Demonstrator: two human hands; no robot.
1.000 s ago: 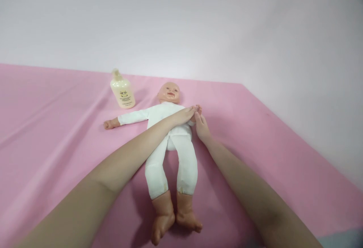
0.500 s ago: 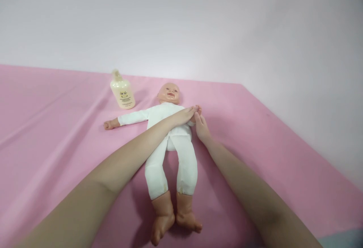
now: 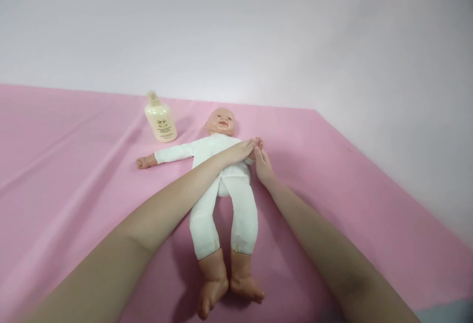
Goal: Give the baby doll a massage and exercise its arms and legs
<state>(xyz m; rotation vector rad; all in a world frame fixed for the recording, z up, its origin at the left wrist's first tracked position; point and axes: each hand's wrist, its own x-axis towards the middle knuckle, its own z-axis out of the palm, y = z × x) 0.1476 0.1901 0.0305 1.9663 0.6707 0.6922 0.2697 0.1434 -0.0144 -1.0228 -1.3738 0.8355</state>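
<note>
A baby doll [image 3: 221,185] in white clothes lies on its back on a pink sheet [image 3: 74,175], head away from me, bare feet toward me. My left hand [image 3: 242,149] reaches across the doll's chest, its fingers on the doll's small hand at the right side. My right hand [image 3: 263,165] comes up from below and holds the same doll's hand between its fingers. The doll's other arm stretches out to the left, its hand lying free on the sheet.
A cream lotion bottle [image 3: 160,118] stands upright on the sheet just left of the doll's head. A pale wall rises behind the bed. The sheet's edge runs diagonally down the right side.
</note>
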